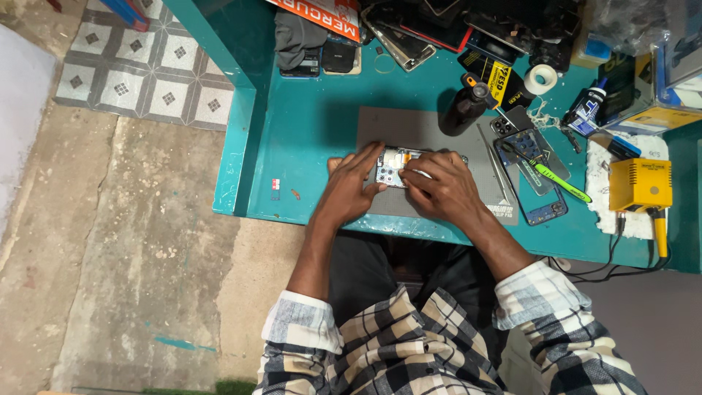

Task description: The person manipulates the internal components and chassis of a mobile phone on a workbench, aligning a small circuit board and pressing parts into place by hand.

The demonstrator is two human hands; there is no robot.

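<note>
Both hands grip the opened smartphone with exposed circuit board [395,167] on the grey rubber mat [431,132] near the teal counter's [307,124] front edge: left hand [352,186] steadies it, right hand [442,189] pinches its right side.

Setting: small phone-repair workshop. Evidence — teal surface [307,139] carrying a grey repair mat [431,132], with an opened phone [395,167] on it, circuit board exposed. To the right: a second stripped phone frame [537,190] with a green pry tool [559,181] across it, tweezers [499,170], a yellow soldering unit [642,183] with cable, a dark bottle [464,108], a tape roll [541,78]. Back edge piled with more phones [398,44] and parts. Floor — bare worn concrete [131,256], patterned tiles [139,73] beyond; a modest shop stall rather than a lab.
</note>
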